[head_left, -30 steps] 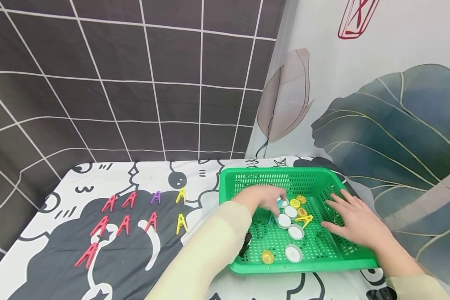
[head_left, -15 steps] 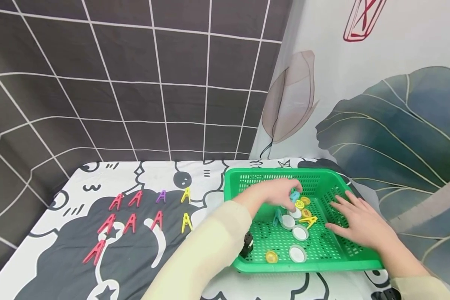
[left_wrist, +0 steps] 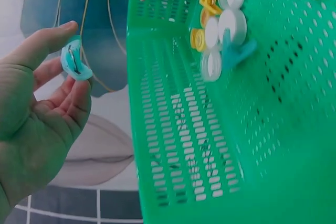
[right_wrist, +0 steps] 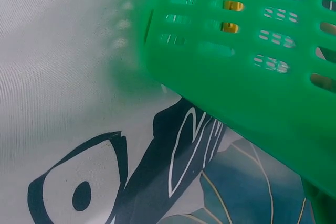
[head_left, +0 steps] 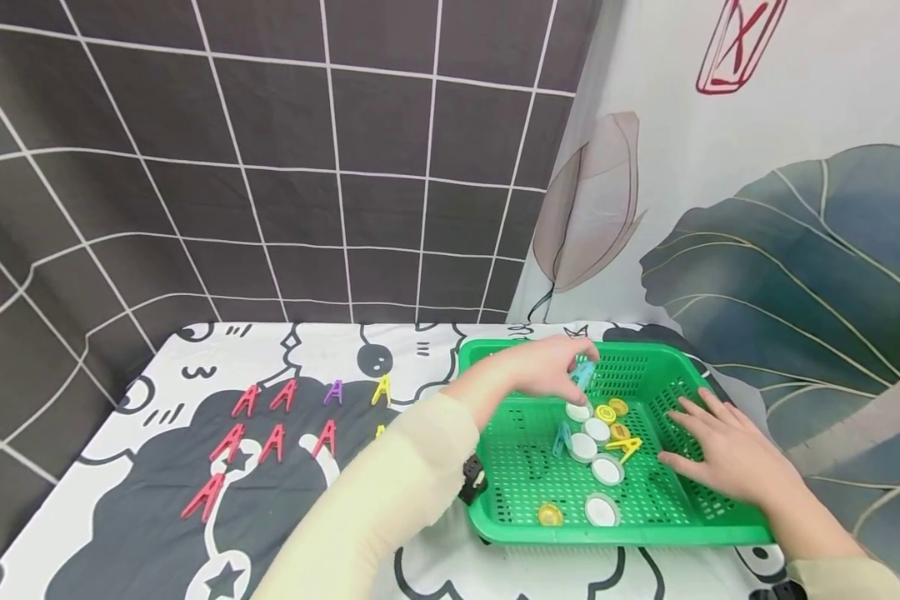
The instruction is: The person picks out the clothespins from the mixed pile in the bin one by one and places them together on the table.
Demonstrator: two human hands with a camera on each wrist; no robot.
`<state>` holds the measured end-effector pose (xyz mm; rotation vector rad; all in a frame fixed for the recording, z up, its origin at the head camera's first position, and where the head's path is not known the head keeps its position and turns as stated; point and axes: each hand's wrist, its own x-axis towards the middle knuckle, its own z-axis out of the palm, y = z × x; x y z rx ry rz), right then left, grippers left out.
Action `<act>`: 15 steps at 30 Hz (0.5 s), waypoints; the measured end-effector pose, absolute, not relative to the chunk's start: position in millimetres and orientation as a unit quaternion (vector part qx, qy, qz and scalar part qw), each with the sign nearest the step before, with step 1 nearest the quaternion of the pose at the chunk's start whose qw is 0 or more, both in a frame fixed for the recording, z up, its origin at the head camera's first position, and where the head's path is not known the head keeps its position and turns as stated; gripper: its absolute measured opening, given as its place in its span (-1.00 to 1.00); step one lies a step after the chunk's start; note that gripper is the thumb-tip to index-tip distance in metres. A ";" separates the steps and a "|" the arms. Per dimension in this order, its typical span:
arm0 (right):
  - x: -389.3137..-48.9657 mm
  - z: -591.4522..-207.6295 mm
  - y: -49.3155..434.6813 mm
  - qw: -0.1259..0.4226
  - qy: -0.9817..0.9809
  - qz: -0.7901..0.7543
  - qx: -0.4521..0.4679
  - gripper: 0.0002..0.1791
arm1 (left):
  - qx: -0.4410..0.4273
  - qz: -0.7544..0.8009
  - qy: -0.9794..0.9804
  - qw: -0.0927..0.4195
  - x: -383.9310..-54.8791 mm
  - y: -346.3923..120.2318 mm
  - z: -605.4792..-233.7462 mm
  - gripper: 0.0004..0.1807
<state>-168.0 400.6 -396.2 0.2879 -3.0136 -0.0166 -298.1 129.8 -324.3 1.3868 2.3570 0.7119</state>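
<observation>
My left hand pinches a teal clothespin between thumb and fingers, above the back part of the green basket. In the left wrist view the same clothespin shows its metal spring. A second teal clothespin lies inside the basket, beside several white round caps. A yellow clothespin and several yellow caps are there too. With fingers spread, my right hand rests at the basket's right side; the right wrist view shows only the basket's outside.
Left of the basket, red clothespins lie spaced in rows on the patterned cloth. A purple clothespin and a yellow one lie at the back. My left sleeve partly covers another yellow one. Dark gridded fabric hangs behind.
My left hand has lifted the teal clothespin up from among the caps. The second teal clothespin in the basket is now in fuller view. My right hand stays at the basket's side.
</observation>
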 end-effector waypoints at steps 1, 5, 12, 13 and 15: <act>-168.1 -396.4 400.7 0.058 -0.994 -0.004 0.095 -0.20 | 0.483 0.249 0.826 0.151 -299.2 126.0 -323.3 -0.33; -167.5 -396.7 401.1 0.062 -0.993 -0.002 0.096 -0.21 | 0.470 0.264 0.832 0.132 -303.0 111.0 -319.6 -0.33; -167.5 -397.1 400.9 0.061 -0.993 0.004 0.098 -0.21 | 0.451 0.290 0.836 0.115 -309.9 88.6 -315.3 -0.31; -167.6 -396.9 400.9 0.061 -0.993 0.004 0.098 -0.21 | 0.447 0.291 0.838 0.113 -311.0 85.9 -314.3 -0.31; -167.7 -396.5 401.0 0.063 -0.993 0.005 0.098 -0.21 | 0.441 0.291 0.842 0.106 -313.4 80.9 -312.1 -0.32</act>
